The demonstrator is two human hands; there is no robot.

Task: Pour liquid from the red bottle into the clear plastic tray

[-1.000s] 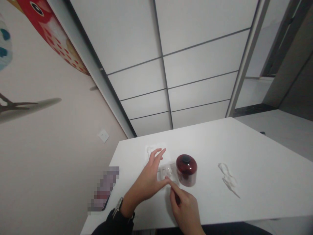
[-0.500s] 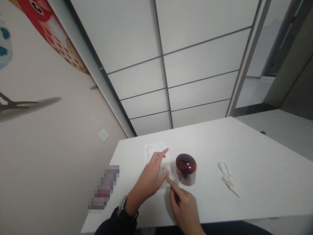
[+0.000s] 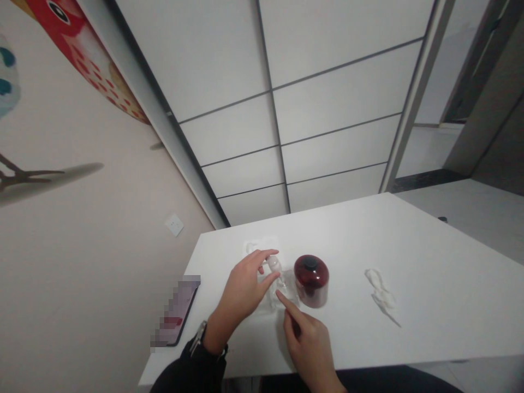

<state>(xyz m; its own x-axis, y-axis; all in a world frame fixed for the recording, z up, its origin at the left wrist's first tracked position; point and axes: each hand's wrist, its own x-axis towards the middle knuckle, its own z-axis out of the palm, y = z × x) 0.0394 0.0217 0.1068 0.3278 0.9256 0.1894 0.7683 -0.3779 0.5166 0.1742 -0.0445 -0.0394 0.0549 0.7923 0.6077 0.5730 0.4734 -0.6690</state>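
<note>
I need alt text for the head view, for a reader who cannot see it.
A person's left hand curves around a small translucent object over a white table, while the right hand points nearby. A dark-red-topped container stands beyond the right hand; a crumpled white item lies farther right.

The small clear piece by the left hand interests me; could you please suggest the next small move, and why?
I would gently close the left hand on the small clear piece: it shows between thumb and fingertips, though contact is unclear, and the right hand, index finger extended, lies close by.
</note>
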